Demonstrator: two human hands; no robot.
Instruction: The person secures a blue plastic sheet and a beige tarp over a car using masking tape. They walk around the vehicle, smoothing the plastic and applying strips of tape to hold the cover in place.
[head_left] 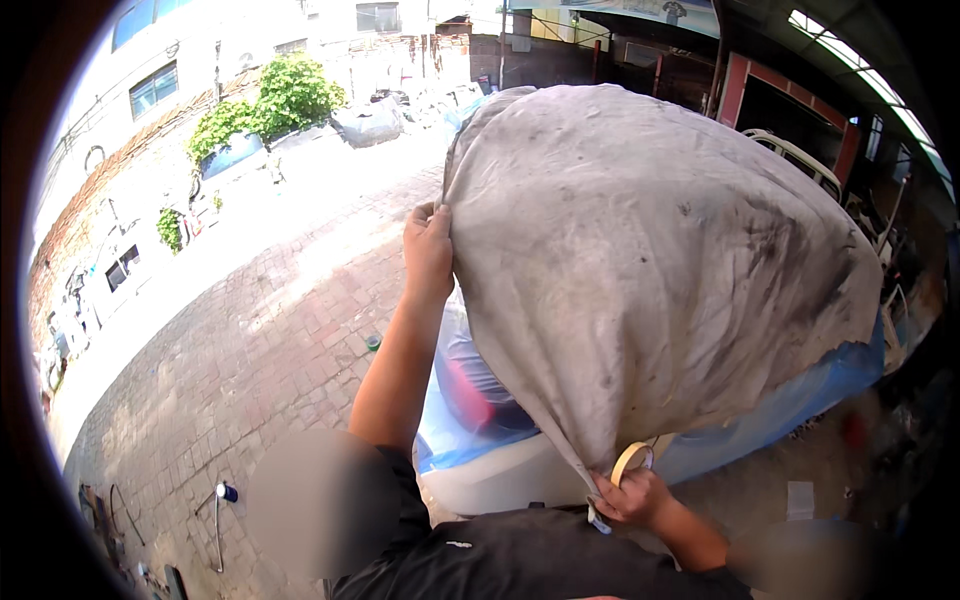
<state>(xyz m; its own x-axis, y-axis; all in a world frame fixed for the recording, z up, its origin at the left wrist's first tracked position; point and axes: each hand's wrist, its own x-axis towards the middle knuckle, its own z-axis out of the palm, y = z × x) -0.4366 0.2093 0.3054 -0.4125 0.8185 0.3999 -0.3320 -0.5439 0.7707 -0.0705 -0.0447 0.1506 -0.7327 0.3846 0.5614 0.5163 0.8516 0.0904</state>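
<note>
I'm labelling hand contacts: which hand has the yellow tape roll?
The right hand, the lower one, has the yellow tape roll and the lower corner of the grey cloth. The left hand, raised higher, grips only the cloth's left edge.

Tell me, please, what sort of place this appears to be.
Probably a car body-repair yard: a cream bumper shows below blue plastic film, and the right hand holds a yellowish tape roll.

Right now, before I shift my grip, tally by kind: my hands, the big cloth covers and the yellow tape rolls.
Hands: 2 (left hand, right hand)
Grey cloth cover: 1
Yellow tape roll: 1
Total: 4
</note>
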